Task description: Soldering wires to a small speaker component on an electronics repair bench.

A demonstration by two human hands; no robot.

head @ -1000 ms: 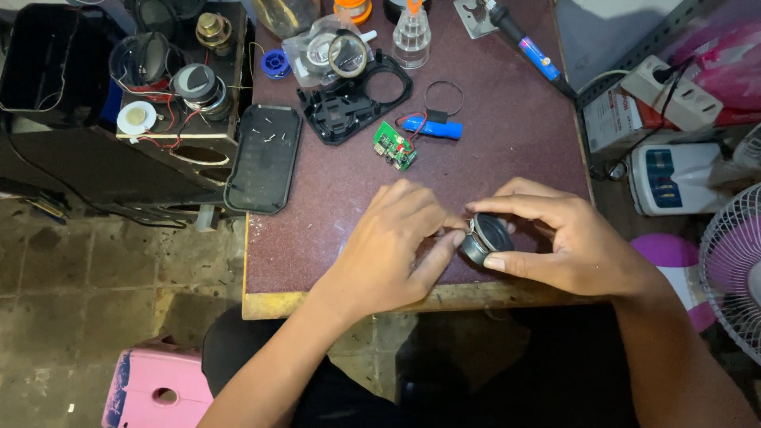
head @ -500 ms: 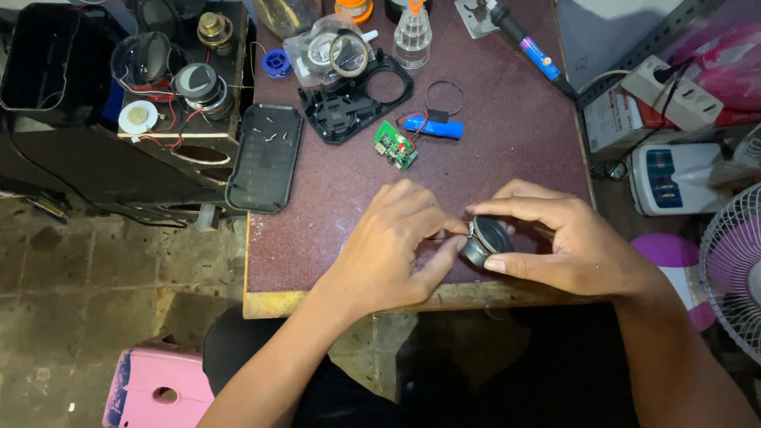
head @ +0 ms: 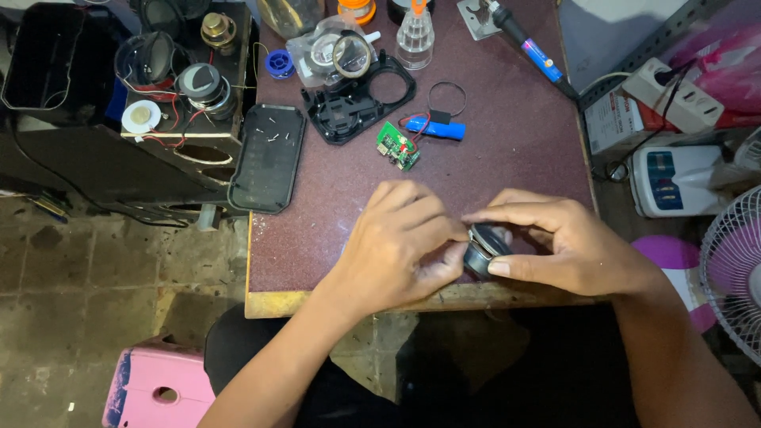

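Black and round, a small speaker driver sat pinched between both hands at the maroon surface's near edge, left hand steadying, right hand gripping; beyond lay a green circuit board and blue battery.

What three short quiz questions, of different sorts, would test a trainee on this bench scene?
1. True or false: both hands grip the small round black speaker driver.
2. The blue cylindrical battery cell lies nearest: A) the green circuit board B) the pink plastic stool C) the white fan.
3. Which hand is over the table's front edge, nearer the stool?

Key: 1 true; 2 A; 3 the left hand, not the right hand.
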